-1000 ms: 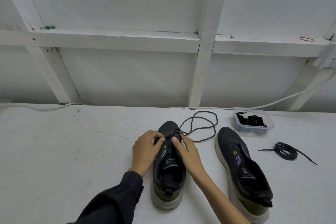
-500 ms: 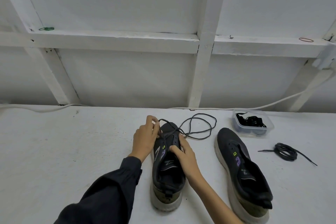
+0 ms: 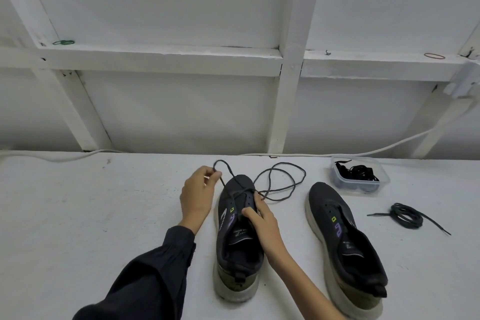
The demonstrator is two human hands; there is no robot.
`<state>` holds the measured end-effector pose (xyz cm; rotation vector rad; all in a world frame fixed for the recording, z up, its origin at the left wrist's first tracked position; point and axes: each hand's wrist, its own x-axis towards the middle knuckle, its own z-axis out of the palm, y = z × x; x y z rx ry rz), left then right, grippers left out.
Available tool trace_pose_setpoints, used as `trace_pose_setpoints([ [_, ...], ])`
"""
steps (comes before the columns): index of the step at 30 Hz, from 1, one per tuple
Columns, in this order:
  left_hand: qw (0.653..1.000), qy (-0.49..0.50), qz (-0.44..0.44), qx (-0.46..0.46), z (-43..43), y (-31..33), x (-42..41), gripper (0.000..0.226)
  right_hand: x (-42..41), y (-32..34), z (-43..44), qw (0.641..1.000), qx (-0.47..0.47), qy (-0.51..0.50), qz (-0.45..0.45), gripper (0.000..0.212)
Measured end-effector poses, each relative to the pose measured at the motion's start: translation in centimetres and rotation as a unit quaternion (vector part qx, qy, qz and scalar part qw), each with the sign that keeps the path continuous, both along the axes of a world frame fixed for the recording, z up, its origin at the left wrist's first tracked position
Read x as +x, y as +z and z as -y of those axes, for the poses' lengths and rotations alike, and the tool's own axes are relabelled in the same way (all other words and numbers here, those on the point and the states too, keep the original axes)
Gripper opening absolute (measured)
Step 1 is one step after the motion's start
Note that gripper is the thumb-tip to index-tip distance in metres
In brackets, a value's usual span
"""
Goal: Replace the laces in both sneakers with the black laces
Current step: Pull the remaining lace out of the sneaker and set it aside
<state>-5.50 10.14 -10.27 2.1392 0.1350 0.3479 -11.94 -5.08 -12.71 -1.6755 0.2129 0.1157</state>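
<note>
white table (image 3: 78, 215): sneakers (image 3: 337, 226), laces (image 3: 406, 218), tub (image 3: 359, 187)

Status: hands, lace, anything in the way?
Left hand pinches dark lace beside the toe; right hand grips the sneaker at the eyelets. Lace through front eyelets only. Nothing in the way.

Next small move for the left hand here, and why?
Probably the left hand draws its pinched dark grey lace further out through the front eyelets while the right hand braces the black mesh sneaker. The lace crosses only the toe eyelets, and a long slack loop lies on the white table beside the toe.
</note>
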Motion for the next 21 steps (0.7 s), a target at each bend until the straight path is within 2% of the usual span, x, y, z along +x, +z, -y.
trace_pose_setpoints([
  [2, 0.999, 0.020, 0.017, -0.039, 0.1, 0.6, 0.0, 0.015, -0.1, -0.1, -0.1, 1.000, 0.001, -0.005, -0.004, 0.086],
  [4, 0.999, 0.006, 0.002, -0.041, 0.2, 0.4, -0.3, 0.020, 0.0, -0.4, -0.2, 1.000, 0.005, -0.006, -0.006, 0.084],
  [7, 0.996, -0.047, -0.074, -0.016, 0.3, -0.7, -0.7, 0.029, 0.1, -0.4, -0.2, 1.000, 0.002, -0.005, -0.004, 0.074],
  [10, 0.989, -0.097, -0.106, 0.039, 0.1, -2.3, -1.1, 0.024, 0.0, -0.2, -0.2, 1.000, 0.004, -0.006, -0.008, 0.062],
  [13, 0.992, -0.072, -0.090, 0.055, -0.3, -2.0, -0.5, 0.022, 0.0, -0.3, -0.2, 1.000, 0.008, -0.009, -0.012, 0.069],
  [16, 0.999, 0.023, -0.015, -0.028, -1.0, 0.0, 0.4, 0.022, 0.0, -0.4, -0.3, 1.000, 0.011, -0.011, -0.019, 0.069],
  [18, 0.996, 0.050, 0.022, -0.075, -1.3, 1.0, 0.7, 0.020, 0.1, -0.6, -0.3, 1.000, 0.008, -0.011, -0.015, 0.071],
  [21, 0.996, 0.022, -0.010, -0.082, -1.3, 0.7, 0.6, 0.024, 0.2, -0.9, -0.4, 1.000, 0.007, -0.010, -0.013, 0.079],
])
